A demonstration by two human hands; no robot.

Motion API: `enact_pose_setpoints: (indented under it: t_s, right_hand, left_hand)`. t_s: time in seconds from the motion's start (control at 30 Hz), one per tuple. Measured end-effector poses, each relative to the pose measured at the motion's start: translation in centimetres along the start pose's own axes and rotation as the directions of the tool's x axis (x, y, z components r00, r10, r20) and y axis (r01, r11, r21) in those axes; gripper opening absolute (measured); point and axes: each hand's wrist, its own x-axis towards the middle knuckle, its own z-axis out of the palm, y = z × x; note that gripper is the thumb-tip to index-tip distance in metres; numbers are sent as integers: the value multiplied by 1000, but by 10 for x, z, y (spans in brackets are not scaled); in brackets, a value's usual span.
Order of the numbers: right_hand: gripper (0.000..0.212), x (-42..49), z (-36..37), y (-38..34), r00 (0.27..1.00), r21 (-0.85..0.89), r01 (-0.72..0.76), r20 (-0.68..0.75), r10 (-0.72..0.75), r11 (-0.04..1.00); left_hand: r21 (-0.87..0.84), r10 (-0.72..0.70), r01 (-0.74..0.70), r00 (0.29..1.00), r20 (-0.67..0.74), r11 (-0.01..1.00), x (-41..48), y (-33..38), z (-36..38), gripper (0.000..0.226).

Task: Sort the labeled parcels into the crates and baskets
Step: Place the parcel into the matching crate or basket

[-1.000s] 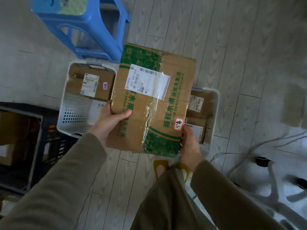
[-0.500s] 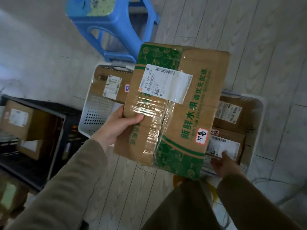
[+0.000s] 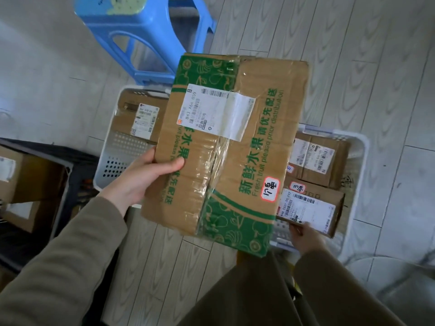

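Right hand [image 3: 306,238] off my fruit box [image 3: 226,156], now at a labelled parcel [image 3: 306,208] in the white basket [image 3: 360,165] lower right, grip I cannot tell, left hand [image 3: 141,182] pinching box edge mid-frame

Box [image 3: 226,161] hides pt of rt basket [image 3: 359,184]; crate [image 3: 77,175] cut by edge.

The left hand [image 3: 141,182] grips a green-printed fruit carton [image 3: 235,161] at centre, thumb on top. At 4 o'clock the right hand [image 3: 306,238] touches a labeled parcel [image 3: 310,208] in a white basket [image 3: 360,161]. A blue stool [image 3: 141,31] stands at 12, a black crate [image 3: 77,175] at 9.
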Motion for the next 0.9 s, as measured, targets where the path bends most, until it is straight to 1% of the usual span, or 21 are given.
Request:
enact_pose_setpoints:
  t_s: [0.03, 0.07, 0.1, 0.13, 0.17, 0.2, 0.23, 0.27, 0.37, 0.47, 0.53, 0.57, 0.63, 0.67, 0.77, 0.83, 0.87, 0.9]
  right_hand:
    - [41, -12, -9, -5, 1000, -35, -12, -5, 12, 999]
    - [46, -17, -10, -2, 1000, -97, 15, 19, -13, 995]
    - [59, -24, -15, -1, 997, -84, 26, 73, -20, 996]
    - [69, -29, -21, 4, 996, -87, 57, 78, -50, 995]
    - [62, -40, -29, 3, 996, -147, 63, 73, -53, 987]
    - [47, -46, -36, 8, 996, -233, 85, 40, -78, 969]
    - [37, -52, -44, 11, 995, -301, 93, 12, -94, 949]
    - [33, -58, -49, 15, 991, -307, 122, -7, -130, 944]
    - [27, -75, -63, 20, 990, -299, 137, 1, -143, 944]
    - [23, -85, -71, 24, 991, -273, 133, 19, -133, 953]
    - [23, -93, -75, 26, 989, -279, 143, 9, -147, 950]
    - [23, -97, -76, 25, 991, -259, 129, 13, -130, 957]
    - [26, -93, -76, 28, 998, -127, 58, 33, -54, 990]
    - [31, -87, -77, 30, 998, -64, 48, 42, -45, 997]
    - [35, -75, -71, 36, 997, -65, 34, 69, -30, 997]
    - [35, -68, -60, 37, 996, 15, 15, 92, -17, 1000]
    - [34, -66, -53, 37, 996, 40, -22, 84, 19, 999]
    - [31, -64, -48, 37, 998, -49, -4, 66, 7, 999]
  left_hand:
    - [-5, 1, -1, 1000, 4, 1000, 0, -1, 0, 58]
    - [-6, 2, -2, 1000, 5, 1000, -1, -1, 0, 59]
    - [-4, 1, -1, 1000, 8, 1000, -2, 0, 0, 60]
    - [0, -4, 4, 1000, 14, 1000, -5, 2, 1, 63]
    - [4, -9, 9, 1000, 20, 1000, -6, 3, 1, 67]
    - [4, -16, 16, 1000, 25, 1000, -8, 5, 0, 70]
    - [-6, -26, 26, 999, 32, 1000, -11, 6, 1, 71]
    - [-18, -34, 35, 999, 39, 999, -12, 8, 2, 70]
    - [-60, -36, 38, 998, 45, 997, -18, 13, 6, 71]
    - [-66, -29, 32, 999, 39, 997, -22, 13, 5, 92]
    - [-62, -8, 11, 999, 51, 998, -20, 8, 3, 96]
    - [-60, 3, 0, 999, 51, 998, -21, 8, 4, 92]
    - [-54, 14, -12, 999, 40, 998, -22, 9, 7, 80]
    - [-55, 12, -9, 999, 41, 998, -22, 9, 7, 76]
    - [-52, -4, 7, 998, 59, 999, -18, 8, 5, 73]
    - [-30, -7, 9, 997, 77, 999, -15, 8, 3, 71]
    - [-27, -5, 7, 997, 81, 1000, -13, 7, 2, 70]
    - [-25, 1, 1, 997, 82, 1000, -11, 6, 1, 69]
